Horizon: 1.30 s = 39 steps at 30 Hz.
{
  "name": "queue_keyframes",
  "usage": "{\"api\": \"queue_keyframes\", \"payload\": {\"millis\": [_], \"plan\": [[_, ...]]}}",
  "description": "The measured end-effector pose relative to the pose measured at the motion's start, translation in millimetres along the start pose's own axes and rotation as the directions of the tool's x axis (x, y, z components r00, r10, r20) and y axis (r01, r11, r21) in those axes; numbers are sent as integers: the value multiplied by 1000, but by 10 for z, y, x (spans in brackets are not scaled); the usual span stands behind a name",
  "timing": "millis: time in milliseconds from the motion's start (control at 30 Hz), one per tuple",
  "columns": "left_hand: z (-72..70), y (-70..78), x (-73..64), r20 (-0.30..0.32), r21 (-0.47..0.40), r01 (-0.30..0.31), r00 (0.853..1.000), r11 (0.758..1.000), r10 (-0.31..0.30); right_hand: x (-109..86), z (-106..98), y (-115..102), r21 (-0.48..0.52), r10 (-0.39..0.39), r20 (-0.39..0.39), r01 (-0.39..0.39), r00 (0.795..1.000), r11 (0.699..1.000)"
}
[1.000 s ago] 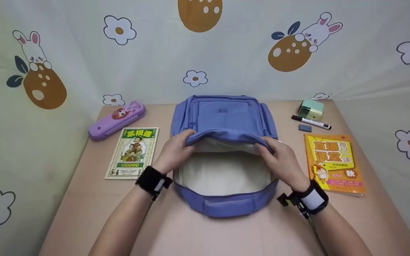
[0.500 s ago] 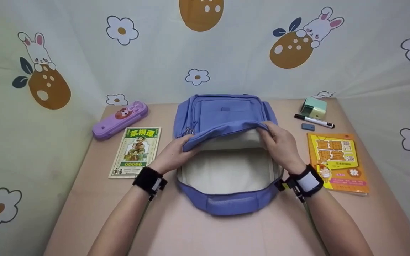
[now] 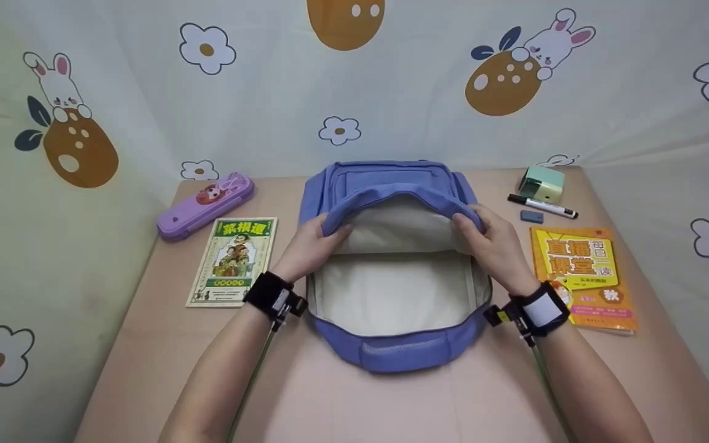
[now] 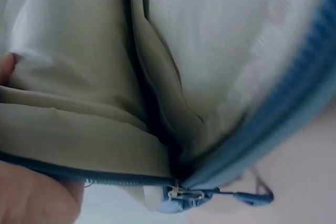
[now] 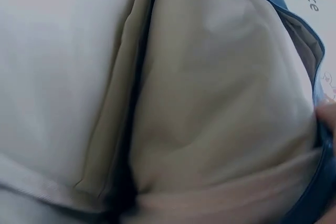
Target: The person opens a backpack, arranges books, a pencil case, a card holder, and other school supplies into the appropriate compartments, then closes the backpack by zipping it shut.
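Observation:
A blue backpack (image 3: 404,355) lies on the table with its main compartment unzipped, the pale lining (image 3: 391,295) showing inside. My left hand (image 3: 314,247) grips the left side of the raised front flap (image 3: 400,191), thumb on the inner side. On the flap's right side my right hand (image 3: 495,246) holds the edge the same way. The left wrist view shows a zipper pull (image 4: 252,198) at the corner of the opening. Folds of lining (image 5: 220,103) fill most of the right wrist view.
Left of the backpack lie a purple pencil case (image 3: 200,209) and a green-and-cream book (image 3: 232,263). To the right are an orange book (image 3: 582,280), a marker (image 3: 542,206), a small blue eraser (image 3: 532,216) and a mint-green pencil sharpener (image 3: 542,183). A patterned curtain (image 3: 268,92) rises behind the table.
Both hands have lifted the front flap higher and back, so its edge now arches up and more lining shows. The surrounding items have stayed put.

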<state>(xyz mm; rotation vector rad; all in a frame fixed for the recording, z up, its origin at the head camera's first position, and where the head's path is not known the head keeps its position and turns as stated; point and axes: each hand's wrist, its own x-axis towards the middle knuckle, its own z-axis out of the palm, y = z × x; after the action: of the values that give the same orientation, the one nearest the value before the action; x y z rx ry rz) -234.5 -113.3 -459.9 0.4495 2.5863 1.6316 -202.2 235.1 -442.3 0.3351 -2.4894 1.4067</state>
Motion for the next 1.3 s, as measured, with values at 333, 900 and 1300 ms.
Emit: {"api": "queue_keyframes", "payload": {"millis": [333,900,1300], "plan": [[-10,45,9,-6,-102,80,997,992,-81,-146,-717,422,-393,313,118,-245,942,886],[18,37,34,24,-61,74,997,995,-72,-455,-1376,1132,-664,839,77,-600,538,446],[20,16,16,31,-72,64,998,995,-62,-288,-1426,1183,-531,756,158,-591,635,607]]}}
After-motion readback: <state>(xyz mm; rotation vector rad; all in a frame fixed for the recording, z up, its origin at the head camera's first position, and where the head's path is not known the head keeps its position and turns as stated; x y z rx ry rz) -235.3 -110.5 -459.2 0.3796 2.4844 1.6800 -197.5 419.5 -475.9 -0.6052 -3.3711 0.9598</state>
